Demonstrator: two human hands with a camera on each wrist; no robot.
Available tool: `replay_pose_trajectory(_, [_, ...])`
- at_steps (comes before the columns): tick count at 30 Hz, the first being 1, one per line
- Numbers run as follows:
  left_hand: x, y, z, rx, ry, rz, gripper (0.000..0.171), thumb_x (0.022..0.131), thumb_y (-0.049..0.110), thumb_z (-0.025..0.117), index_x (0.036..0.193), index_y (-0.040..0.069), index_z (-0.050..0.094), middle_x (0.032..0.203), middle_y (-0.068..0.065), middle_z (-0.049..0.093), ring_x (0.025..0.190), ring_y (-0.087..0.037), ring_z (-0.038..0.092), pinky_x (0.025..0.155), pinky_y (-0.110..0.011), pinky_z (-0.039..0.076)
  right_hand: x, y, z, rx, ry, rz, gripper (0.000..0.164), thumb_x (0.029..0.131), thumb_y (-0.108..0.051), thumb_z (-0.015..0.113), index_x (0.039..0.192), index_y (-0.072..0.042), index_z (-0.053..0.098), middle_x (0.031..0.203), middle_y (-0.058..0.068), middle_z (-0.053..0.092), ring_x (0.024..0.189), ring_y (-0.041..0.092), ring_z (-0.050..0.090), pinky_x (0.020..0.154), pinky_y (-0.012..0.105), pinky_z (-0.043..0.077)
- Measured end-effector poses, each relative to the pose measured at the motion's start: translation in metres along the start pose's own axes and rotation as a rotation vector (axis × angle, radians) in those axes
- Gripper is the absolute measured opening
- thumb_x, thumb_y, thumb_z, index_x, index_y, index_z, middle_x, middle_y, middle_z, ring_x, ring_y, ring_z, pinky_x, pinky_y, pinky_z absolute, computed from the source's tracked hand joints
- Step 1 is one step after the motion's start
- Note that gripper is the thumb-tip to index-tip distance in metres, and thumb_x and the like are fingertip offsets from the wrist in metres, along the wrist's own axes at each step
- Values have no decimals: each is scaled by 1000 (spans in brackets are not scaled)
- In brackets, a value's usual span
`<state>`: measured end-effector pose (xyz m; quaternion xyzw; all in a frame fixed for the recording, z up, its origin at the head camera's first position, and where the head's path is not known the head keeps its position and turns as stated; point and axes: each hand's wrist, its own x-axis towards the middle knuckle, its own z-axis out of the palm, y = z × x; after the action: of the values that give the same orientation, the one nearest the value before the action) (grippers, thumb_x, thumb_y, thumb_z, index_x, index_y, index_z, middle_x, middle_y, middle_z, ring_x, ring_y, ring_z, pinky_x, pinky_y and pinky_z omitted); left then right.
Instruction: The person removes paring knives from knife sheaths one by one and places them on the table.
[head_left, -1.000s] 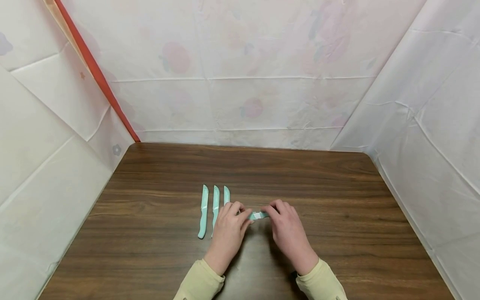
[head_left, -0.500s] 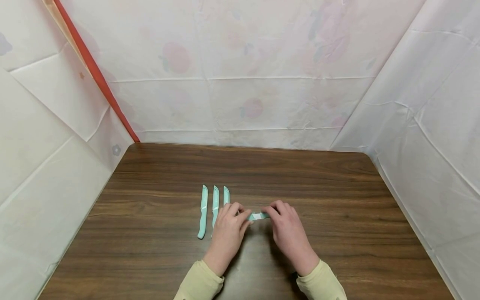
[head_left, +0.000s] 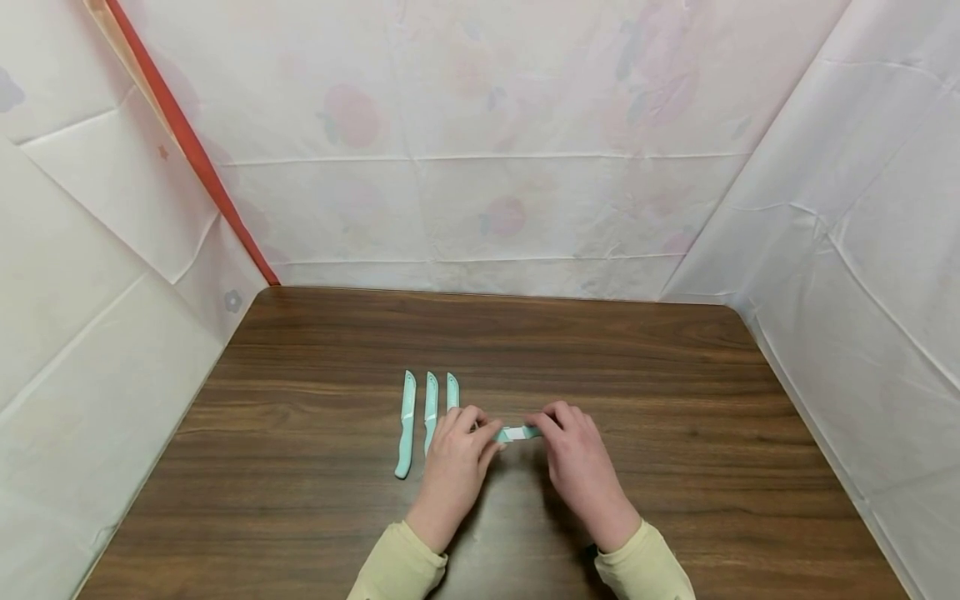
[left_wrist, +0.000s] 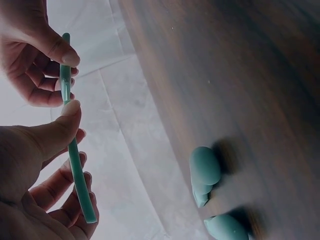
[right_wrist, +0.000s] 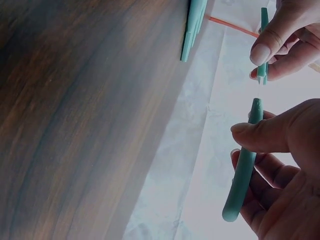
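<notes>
Between my hands is a small paring knife with a mint-green handle (right_wrist: 242, 175) and a mint-green sheath (left_wrist: 82, 185). My left hand (head_left: 459, 454) pinches the sheath between thumb and fingers. The handle is gripped by my right hand (head_left: 576, 454), thumb on top. A short stretch of pale blade (head_left: 515, 433) shows in the gap; the remainder is hidden in the sheath. Left of my left hand lie three matching sheathed knives, side by side: the leftmost knife (head_left: 406, 425) in full, the middle knife (head_left: 431, 408) and the nearest knife (head_left: 453, 390) partly covered by the hand.
Everything is over a dark wood-grain table (head_left: 675, 400). Pale printed sheeting (head_left: 465, 192) hangs behind it and along both sides. A red strip (head_left: 195, 150) runs down the sheeting at the back left corner.
My right hand has shifted slightly to the right with the handle, and a bit more blade shows between handle and sheath. My left hand and the three lying knives stay about the same.
</notes>
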<state>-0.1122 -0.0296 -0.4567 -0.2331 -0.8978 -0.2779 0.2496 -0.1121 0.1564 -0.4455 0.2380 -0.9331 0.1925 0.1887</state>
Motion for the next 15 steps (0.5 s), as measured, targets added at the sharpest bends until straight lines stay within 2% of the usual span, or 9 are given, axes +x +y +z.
replay_pose_trajectory(15, [0, -1, 0, 6, -7, -2, 24, 70, 20, 75, 92, 13, 70, 87, 2, 51, 80, -18, 44, 72, -33, 38, -1, 2, -1, 24, 0, 10, 35, 75, 8, 58, 98, -17, 63, 92, -2, 47, 80, 18, 48, 73, 38, 40])
